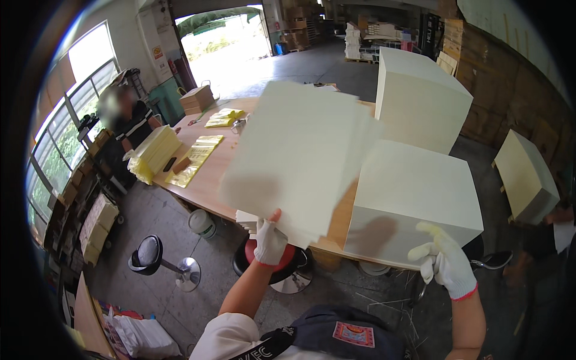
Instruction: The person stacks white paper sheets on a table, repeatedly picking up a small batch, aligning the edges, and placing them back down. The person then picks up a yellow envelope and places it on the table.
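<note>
My left hand (pixel 271 241), in a white knit glove with the thumb tip bare, grips the near edge of a sheaf of large white paper sheets (pixel 294 150). The sheets are raised above the table and slightly fanned along their right side. My right hand (pixel 447 261), also gloved, is apart from the sheaf with nothing in it. Its fingers are spread and partly bent, a little smeared by motion. It hovers at the near right corner of a big block of stacked white paper (pixel 414 180). A taller paper stack (pixel 420 99) rises behind that block.
The wooden table (pixel 207 195) carries yellow plastic packets (pixel 201 159), a bundled stack (pixel 157 150) and a cardboard box (pixel 196 99). Stools (pixel 147 252) and a white bucket (pixel 202 223) stand on the floor. Another person (pixel 135 123) is at the far left. More paper (pixel 525 177) stands right.
</note>
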A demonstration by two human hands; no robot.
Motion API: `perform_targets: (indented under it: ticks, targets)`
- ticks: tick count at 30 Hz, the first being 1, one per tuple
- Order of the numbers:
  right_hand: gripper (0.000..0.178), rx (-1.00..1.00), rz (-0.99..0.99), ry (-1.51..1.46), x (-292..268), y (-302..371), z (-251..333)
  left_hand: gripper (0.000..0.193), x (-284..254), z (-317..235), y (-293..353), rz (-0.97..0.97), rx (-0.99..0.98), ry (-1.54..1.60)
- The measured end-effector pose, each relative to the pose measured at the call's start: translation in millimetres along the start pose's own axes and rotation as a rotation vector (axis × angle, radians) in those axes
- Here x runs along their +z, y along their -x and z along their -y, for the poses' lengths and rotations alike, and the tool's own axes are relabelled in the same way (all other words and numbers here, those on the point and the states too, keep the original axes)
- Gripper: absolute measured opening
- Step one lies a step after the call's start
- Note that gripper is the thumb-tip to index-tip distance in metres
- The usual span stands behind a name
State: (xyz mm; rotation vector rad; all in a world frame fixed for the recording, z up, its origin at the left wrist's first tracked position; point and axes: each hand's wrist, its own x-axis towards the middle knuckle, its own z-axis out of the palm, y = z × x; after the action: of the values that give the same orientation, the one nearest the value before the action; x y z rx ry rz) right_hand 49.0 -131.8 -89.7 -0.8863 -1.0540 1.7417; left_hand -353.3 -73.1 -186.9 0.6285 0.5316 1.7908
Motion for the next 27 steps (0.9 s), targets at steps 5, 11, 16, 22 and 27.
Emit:
perform_targets:
  ticks: [5,11,16,22,27]
  targets:
    - [0.049,0.027,-0.020,-0.009,2,8,-13,0.035,-56,26,-50,-0.273,0.104,0.003]
    - [0.047,0.015,-0.103,-0.073,-10,20,-23,0.028,-126,73,-69,-0.564,-0.025,0.018]
    - [0.047,-0.009,-0.132,-0.118,-20,25,-34,0.026,-133,78,-68,-0.535,-0.054,0.031]
    - [0.047,-0.005,-0.125,-0.132,-26,21,-43,0.023,-132,73,-70,-0.561,-0.097,0.049]
    - [0.046,-0.019,-0.112,-0.150,-32,20,-51,0.020,-163,53,-82,-0.533,-0.371,0.092]
